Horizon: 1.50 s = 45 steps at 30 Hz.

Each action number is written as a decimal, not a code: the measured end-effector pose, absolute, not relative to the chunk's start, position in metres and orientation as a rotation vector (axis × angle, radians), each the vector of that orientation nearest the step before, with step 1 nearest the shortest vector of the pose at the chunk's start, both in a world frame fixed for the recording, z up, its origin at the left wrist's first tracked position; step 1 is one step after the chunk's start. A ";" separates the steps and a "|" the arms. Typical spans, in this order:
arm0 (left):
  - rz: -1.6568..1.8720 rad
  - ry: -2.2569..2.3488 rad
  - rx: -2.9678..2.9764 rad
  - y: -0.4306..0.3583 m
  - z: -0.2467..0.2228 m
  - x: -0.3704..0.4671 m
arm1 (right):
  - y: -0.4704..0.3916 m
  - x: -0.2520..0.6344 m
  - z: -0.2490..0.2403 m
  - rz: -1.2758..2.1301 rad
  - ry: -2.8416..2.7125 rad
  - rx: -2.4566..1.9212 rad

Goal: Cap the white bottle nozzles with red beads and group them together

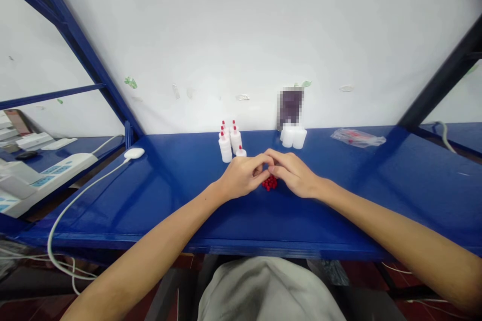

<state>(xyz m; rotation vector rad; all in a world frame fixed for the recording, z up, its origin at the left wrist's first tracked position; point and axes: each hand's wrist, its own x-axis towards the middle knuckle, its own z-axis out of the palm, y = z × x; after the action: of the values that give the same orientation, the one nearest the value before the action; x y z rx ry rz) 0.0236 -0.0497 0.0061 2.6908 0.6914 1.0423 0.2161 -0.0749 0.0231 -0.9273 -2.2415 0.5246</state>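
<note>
My left hand (246, 175) and my right hand (295, 173) meet fingertip to fingertip over the middle of the blue table. Both are closed in a pinch, and whatever lies between the fingertips is too small or hidden to make out. Just below the fingertips is a small pile of red caps (270, 183), partly covered by the hands. Beyond my left hand, several white squeeze bottles (225, 150) with red tips stand upright in a group. Another red-tipped bottle (241, 152) stands closest to that hand, its lower part hidden behind it.
White bottles without visible tips (293, 137) stand together behind my right hand, before a blurred dark object (291, 105). A clear plastic bag (357, 137) with red bits lies at back right. At left are a white cable puck (134, 153) and a power strip (56, 175).
</note>
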 end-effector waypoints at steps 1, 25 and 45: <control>1.025 0.695 2.686 -0.050 0.006 0.024 | -0.075 0.216 0.023 0.512 -2.251 -0.930; 1.408 1.289 2.071 -0.030 0.012 0.013 | -0.055 0.234 0.019 0.277 -2.195 -1.293; 1.259 1.543 2.190 -0.010 0.005 0.004 | -0.058 0.244 0.033 0.451 -2.616 -1.244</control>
<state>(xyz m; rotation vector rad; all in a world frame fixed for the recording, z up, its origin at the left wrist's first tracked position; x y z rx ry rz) 0.0038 -0.0102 0.0049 2.1896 1.5425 1.2590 0.2444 -0.0584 0.0328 -1.2441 -2.6159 0.4505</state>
